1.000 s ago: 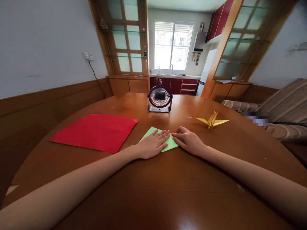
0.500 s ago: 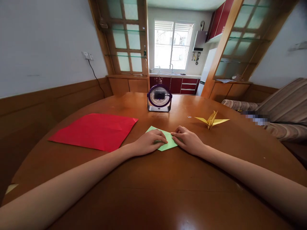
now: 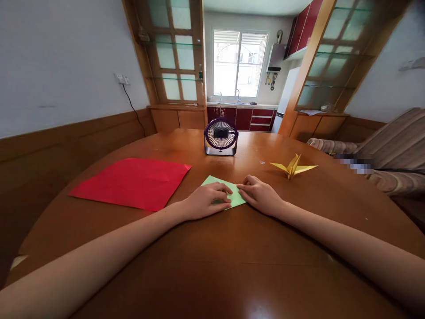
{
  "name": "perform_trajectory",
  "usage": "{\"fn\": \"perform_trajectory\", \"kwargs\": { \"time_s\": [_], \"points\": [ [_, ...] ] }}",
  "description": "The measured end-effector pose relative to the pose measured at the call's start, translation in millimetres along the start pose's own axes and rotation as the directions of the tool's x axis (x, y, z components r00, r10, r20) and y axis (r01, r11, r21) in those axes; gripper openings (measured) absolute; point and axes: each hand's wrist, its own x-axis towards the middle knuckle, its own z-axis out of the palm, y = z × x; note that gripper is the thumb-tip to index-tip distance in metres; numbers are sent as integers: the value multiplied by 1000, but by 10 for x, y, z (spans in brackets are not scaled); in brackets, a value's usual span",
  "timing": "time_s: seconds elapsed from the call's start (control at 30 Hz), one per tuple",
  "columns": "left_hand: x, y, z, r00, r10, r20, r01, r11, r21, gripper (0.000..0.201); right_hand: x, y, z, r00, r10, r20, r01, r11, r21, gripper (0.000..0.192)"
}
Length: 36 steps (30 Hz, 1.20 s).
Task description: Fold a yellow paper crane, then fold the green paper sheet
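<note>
Your left hand rests on the angular green paper, its grip half-curled, thumb and forefinger parted; your right hand has a narrow grip at the paper's right end, whether pinching it I can't tell. The paper lies on the glossy wooden table, well inside its curved edges, with red paper nearer the left edge.

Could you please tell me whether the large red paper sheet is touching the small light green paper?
Apart: in the head view, brown wooden tabletop shows between the red paper sheet and the light green paper.
</note>
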Motion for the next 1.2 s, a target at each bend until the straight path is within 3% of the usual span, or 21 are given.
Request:
{"fn": "perform_trajectory", "kwargs": {
  "time_s": [1.0, 1.2],
  "points": [
    [105, -27, 47, 999, -40, 11, 38, 993, 114, 22, -10, -11, 5, 999, 0, -42, -1, 1000, -8, 29],
    [151, -29, 68, 1000, 13, 13, -15, 981, 193, 19, -3, -7, 16, 999, -3, -52, 3, 1000, 1, 28]
  ]
}}
